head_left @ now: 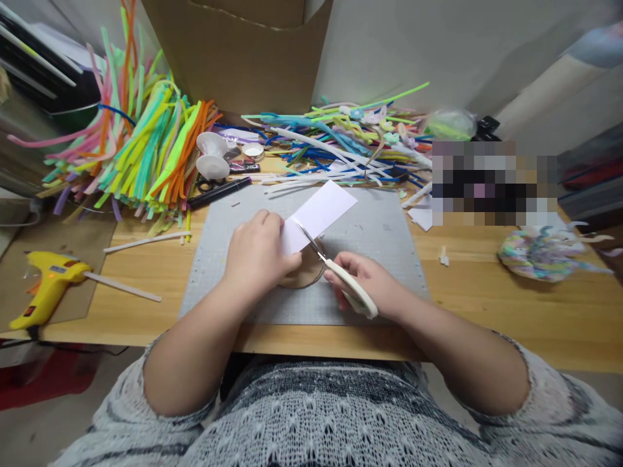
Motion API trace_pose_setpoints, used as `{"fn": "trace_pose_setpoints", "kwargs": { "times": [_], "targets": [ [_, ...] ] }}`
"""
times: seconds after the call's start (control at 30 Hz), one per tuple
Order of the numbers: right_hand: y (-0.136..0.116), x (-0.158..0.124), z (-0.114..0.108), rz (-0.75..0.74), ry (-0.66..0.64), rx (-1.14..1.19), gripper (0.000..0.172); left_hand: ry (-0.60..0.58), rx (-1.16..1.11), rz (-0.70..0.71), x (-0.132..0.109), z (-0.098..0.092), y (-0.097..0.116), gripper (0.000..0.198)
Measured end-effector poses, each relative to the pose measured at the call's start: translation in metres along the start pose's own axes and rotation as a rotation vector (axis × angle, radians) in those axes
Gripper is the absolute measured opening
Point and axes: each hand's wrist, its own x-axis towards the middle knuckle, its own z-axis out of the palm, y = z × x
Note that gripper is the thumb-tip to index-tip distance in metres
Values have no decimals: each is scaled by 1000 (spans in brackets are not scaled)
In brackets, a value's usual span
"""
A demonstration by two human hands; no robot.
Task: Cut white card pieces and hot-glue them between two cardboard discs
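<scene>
My left hand (257, 250) grips a white piece of paper (324, 211) by its near left end, thumb and fingers closed on it. In my right hand (367, 282) is a pair of scissors (351, 285) with cream handles, my fingers wrapped round the loops. The scissor blades lie across the paper, just right of my left thumb. Below the paper a round brown cardboard piece (304, 275) shows in part, the rest hidden by paper and hand. All of this is over a grey cutting mat (384, 246).
A yellow glue gun (51, 282) with a glue stick lies at the left. Bundled pipe cleaners (150, 143) stand behind it, and more loose pipe cleaners (335, 146) are heaped at the back. A clear spool (212, 155) and a black marker (219, 193) sit behind the mat. A pastel fuzzy piece (538, 253) lies right.
</scene>
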Motion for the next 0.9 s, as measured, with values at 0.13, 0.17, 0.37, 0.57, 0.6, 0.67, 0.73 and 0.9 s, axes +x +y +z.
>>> {"fn": "trace_pose_setpoints", "kwargs": {
  "times": [0.13, 0.17, 0.37, 0.57, 0.6, 0.67, 0.73, 0.9],
  "targets": [
    [2, 1, 0, 10, 4, -12, 40, -15, -3, 11, 0, 0, -1, 33],
    [2, 1, 1, 11, 11, -17, 39, -19, -8, 8, 0, 0, -1, 33],
    [-2, -2, 4, 32, 48, -35, 40, -43, -44, 1, 1, 1, -4, 33],
    [1, 3, 1, 26, 35, -22, 43, -31, -9, 23, 1, 2, -1, 33],
    [1, 4, 0, 21, 30, -16, 43, -32, -6, 33, 1, 2, 0, 33],
    [3, 5, 0, 13, 14, 2, 45, -38, -2, 51, -1, 2, 4, 33],
    [3, 6, -1, 13, -2, 24, 47, -48, -2, 63, -2, 2, 7, 33],
    [2, 5, 0, 39, -30, 43, 45, -56, -10, 73, -3, 2, 9, 36]
  ]
}}
